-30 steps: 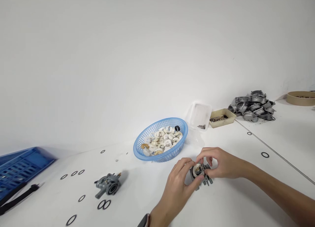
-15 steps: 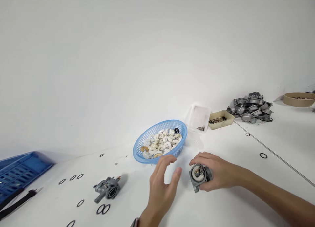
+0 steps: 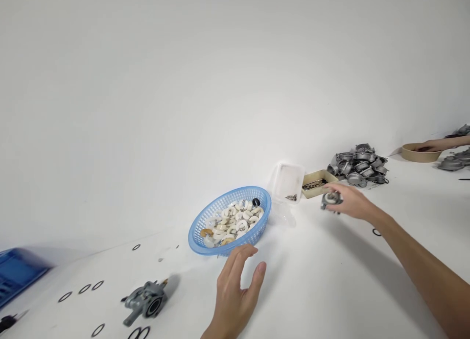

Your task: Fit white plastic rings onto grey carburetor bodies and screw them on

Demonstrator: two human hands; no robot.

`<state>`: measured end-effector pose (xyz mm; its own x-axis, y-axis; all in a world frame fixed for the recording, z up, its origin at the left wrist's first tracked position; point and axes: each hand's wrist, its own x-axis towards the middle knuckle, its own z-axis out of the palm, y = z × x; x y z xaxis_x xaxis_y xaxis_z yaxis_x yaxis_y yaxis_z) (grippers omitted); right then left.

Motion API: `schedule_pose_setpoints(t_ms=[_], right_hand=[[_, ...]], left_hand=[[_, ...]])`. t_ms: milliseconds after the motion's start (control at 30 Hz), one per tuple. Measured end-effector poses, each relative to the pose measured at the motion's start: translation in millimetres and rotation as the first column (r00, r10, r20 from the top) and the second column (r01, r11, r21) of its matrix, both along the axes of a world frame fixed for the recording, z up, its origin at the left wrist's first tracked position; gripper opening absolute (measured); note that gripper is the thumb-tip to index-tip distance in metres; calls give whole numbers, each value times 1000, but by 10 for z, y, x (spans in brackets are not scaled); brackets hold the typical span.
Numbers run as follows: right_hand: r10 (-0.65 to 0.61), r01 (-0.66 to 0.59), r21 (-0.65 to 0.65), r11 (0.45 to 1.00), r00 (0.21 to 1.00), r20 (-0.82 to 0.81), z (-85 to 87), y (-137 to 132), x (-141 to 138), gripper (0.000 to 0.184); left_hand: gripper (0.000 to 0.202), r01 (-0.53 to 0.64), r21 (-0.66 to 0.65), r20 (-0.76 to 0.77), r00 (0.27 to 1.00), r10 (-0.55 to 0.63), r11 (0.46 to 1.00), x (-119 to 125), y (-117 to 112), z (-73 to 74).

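My right hand point(image 3: 350, 201) is closed round a grey carburetor body point(image 3: 325, 202) with a white float in it, held above the table to the right of the white tray. My left hand point(image 3: 238, 290) hovers in front of the basket, fingers and thumb apart, holding nothing. Just beyond it stands a blue plastic basket point(image 3: 195, 244) full of white and yellowish carburetor floats point(image 3: 240, 226), one of them black. A second carburetor point(image 3: 145, 300) lies on the table to the left of my left hand.
Black rubber rings point(image 3: 84, 289) lie scattered at the left, near a blue crate point(image 3: 22, 273). Along the wall stand a white tray point(image 3: 289, 180), a beige tray point(image 3: 320, 177) of small parts and a pile of metal bowls point(image 3: 358, 165). Another person's hand point(image 3: 435, 145) reaches into a tan bowl point(image 3: 420, 156).
My right hand has carried the carburetor away to the right and farther back. My left hand stays open near the basket. Another person's hand has come into view at the far right.
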<state>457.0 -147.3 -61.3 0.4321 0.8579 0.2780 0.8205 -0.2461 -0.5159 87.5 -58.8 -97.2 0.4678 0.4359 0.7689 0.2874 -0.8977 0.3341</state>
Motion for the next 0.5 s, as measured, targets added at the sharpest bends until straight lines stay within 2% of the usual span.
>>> schedule_pose_setpoints(t_ms=[133,233,367,433,500], right_hand=[[-300,300,3,954,951,70,-131,-194,640,57],[-417,419,-5,908,906,75,-211,-324,890,61],[-408,409,-8,913,911,59,-246,-356,1029,63],[-367,368,-10,930,929,44,-276,-335,1111,64],[-343,344,-12,939,939,29,-364,-300,1280,67]], left_hand=[[12,26,45,-28,999,-25,999,-12,-12,-21],[14,31,60,-29,999,-29,998,1,-37,5],[15,-34,180,8,999,33,983,-90,52,145],[14,-154,216,27,988,152,964,-276,193,271],[22,-342,106,-19,938,346,934,-588,387,411]])
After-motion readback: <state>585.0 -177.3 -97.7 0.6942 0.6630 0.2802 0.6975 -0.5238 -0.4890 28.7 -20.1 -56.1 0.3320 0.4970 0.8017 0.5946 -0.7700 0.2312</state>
